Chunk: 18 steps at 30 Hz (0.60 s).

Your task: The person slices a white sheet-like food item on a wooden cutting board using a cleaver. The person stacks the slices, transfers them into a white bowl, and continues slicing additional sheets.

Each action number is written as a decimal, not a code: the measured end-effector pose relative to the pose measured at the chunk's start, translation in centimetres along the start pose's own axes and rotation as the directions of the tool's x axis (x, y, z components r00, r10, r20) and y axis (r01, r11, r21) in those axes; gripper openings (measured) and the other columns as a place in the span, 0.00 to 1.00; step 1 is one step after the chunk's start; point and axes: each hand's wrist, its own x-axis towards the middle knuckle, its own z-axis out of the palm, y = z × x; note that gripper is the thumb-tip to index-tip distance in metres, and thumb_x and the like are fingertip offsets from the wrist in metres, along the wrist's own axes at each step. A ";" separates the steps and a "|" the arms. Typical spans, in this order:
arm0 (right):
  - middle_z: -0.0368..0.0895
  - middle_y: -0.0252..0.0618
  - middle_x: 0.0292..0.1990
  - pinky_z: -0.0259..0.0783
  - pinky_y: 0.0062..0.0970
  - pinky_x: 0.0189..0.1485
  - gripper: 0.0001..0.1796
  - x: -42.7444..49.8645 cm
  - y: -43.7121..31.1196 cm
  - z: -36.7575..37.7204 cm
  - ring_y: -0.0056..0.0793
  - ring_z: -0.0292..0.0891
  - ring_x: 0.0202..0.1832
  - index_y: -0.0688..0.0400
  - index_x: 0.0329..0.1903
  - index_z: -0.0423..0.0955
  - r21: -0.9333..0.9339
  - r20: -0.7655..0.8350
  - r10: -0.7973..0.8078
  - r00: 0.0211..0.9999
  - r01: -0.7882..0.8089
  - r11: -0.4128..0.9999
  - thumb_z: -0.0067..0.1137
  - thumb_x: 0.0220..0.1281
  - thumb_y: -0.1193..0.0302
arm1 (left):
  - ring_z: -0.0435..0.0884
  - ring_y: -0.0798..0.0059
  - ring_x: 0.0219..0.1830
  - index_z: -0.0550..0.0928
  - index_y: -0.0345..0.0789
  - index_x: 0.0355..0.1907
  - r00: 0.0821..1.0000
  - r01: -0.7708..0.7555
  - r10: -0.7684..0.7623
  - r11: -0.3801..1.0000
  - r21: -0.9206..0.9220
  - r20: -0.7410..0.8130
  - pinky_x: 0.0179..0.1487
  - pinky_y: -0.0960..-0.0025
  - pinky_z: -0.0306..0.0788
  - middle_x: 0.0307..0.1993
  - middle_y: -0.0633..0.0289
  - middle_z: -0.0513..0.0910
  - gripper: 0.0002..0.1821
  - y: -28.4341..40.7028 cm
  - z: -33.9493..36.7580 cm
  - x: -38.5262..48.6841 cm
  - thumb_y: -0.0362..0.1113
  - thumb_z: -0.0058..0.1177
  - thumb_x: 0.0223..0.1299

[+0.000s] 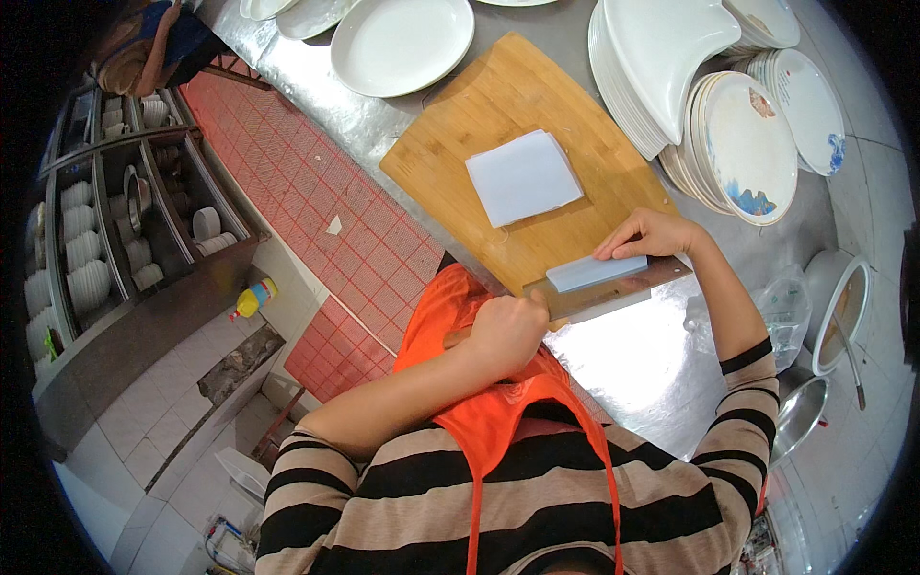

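Note:
My left hand [509,327] is closed around the wooden handle of a cleaver [575,307], whose broad metal blade points right, over the near edge of a wooden cutting board [438,154]. A folded white sheet, apparently paper [596,274], covers part of the blade. Along the blade's near edge a pale strip also shows; whether it belongs to the same sheet I cannot tell. The fingertips and thumb of my right hand [650,236] hold the far edge of the folded paper. Farther up the board lies a square stack of white sheets [525,178].
White oval plates [402,47] stand behind the board on the metal table [345,118]. Stacked white dishes [661,65] and patterned plates [751,147] rise at the right. A plastic bag [783,316] and a pot [852,309] sit nearer. Left are dish shelves [144,208] and another person [154,50].

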 end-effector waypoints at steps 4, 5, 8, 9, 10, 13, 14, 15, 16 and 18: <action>0.86 0.39 0.50 0.73 0.24 0.57 0.13 0.0 0.1 0.0 0.24 0.80 0.51 0.61 0.50 0.83 0.008 0.001 -0.009 1.000 0.009 1.000 0.61 0.65 0.72 | 0.85 0.53 0.23 0.73 0.23 0.39 1.000 0.013 -0.013 1.000 -0.017 0.014 0.25 0.56 0.77 0.21 0.46 0.82 0.13 -0.2 0.3 0.5 0.29 0.51 0.51; 0.86 0.39 0.49 0.73 0.24 0.57 0.13 0.0 0.0 0.1 0.24 0.80 0.50 0.61 0.50 0.83 0.012 -0.002 -0.001 1.000 0.001 1.000 0.61 0.65 0.72 | 0.85 0.52 0.23 0.74 0.23 0.40 1.000 0.020 -0.020 1.000 -0.013 0.022 0.25 0.56 0.77 0.21 0.46 0.82 0.13 -0.2 0.3 0.6 0.29 0.51 0.52; 0.86 0.39 0.48 0.73 0.23 0.56 0.13 -0.1 -0.3 0.0 0.23 0.80 0.49 0.60 0.50 0.83 0.009 -0.004 0.024 1.000 -0.024 1.000 0.61 0.65 0.71 | 0.85 0.52 0.25 0.75 0.22 0.42 0.997 0.050 -0.050 0.999 -0.008 0.051 0.27 0.55 0.78 0.22 0.46 0.83 0.15 -0.3 0.6 1.1 0.29 0.50 0.53; 0.87 0.38 0.48 0.73 0.23 0.55 0.13 -0.1 -0.3 0.0 0.23 0.80 0.49 0.60 0.50 0.83 0.005 -0.005 0.031 1.000 -0.031 1.000 0.60 0.66 0.71 | 0.85 0.52 0.25 0.75 0.23 0.42 0.996 0.066 -0.065 0.998 -0.009 0.066 0.28 0.55 0.78 0.22 0.46 0.83 0.15 -0.4 0.7 1.2 0.30 0.50 0.53; 0.86 0.38 0.48 0.73 0.23 0.55 0.13 0.0 -0.2 0.0 0.23 0.80 0.49 0.60 0.51 0.83 0.002 0.002 0.022 1.000 -0.022 1.000 0.61 0.66 0.71 | 0.85 0.51 0.25 0.75 0.23 0.43 0.993 0.082 -0.081 0.997 -0.009 0.081 0.28 0.54 0.78 0.22 0.46 0.83 0.15 -0.5 0.7 1.3 0.30 0.50 0.54; 0.85 0.38 0.50 0.72 0.24 0.56 0.16 0.1 -0.2 -0.4 0.23 0.79 0.50 0.60 0.54 0.81 0.025 0.030 0.023 0.999 -0.024 0.999 0.61 0.66 0.68 | 0.86 0.50 0.29 0.75 0.26 0.48 0.978 0.106 -0.105 0.994 0.006 0.178 0.33 0.52 0.79 0.26 0.45 0.84 0.19 -1.1 0.2 1.6 0.32 0.51 0.54; 0.85 0.37 0.51 0.71 0.24 0.58 0.18 0.1 -0.4 -0.6 0.23 0.79 0.52 0.60 0.56 0.79 0.059 0.046 0.042 0.998 -0.044 0.997 0.60 0.67 0.67 | 0.86 0.50 0.31 0.74 0.27 0.51 0.977 0.111 -0.102 0.993 -0.038 0.186 0.34 0.51 0.79 0.27 0.44 0.84 0.21 -1.3 -0.1 1.7 0.32 0.52 0.54; 0.84 0.37 0.53 0.71 0.24 0.59 0.19 0.0 -0.4 -0.7 0.24 0.78 0.54 0.60 0.58 0.78 0.092 0.061 0.063 0.996 -0.068 0.993 0.60 0.68 0.66 | 0.86 0.49 0.32 0.74 0.28 0.53 0.977 0.113 -0.095 0.990 -0.084 0.193 0.35 0.51 0.79 0.29 0.42 0.84 0.23 -1.4 -0.4 1.8 0.32 0.52 0.53; 0.82 0.38 0.55 0.69 0.24 0.61 0.22 0.0 0.1 -0.9 0.24 0.76 0.56 0.60 0.61 0.75 0.150 0.069 0.036 0.997 -0.046 0.988 0.59 0.69 0.64 | 0.86 0.48 0.34 0.73 0.29 0.56 0.976 0.115 -0.088 0.985 -0.130 0.200 0.37 0.51 0.79 0.31 0.41 0.84 0.25 -1.6 -0.7 1.9 0.31 0.53 0.53; 0.78 0.39 0.60 0.66 0.25 0.65 0.27 0.5 1.8 -1.4 0.25 0.73 0.61 0.61 0.66 0.70 0.265 0.086 -0.020 0.996 -0.003 0.964 0.57 0.70 0.61 | 0.86 0.51 0.34 0.67 0.33 0.65 0.983 -0.002 0.056 0.957 -0.292 0.177 0.37 0.52 0.78 0.33 0.40 0.83 0.33 -3.7 0.7 2.3 0.31 0.55 0.53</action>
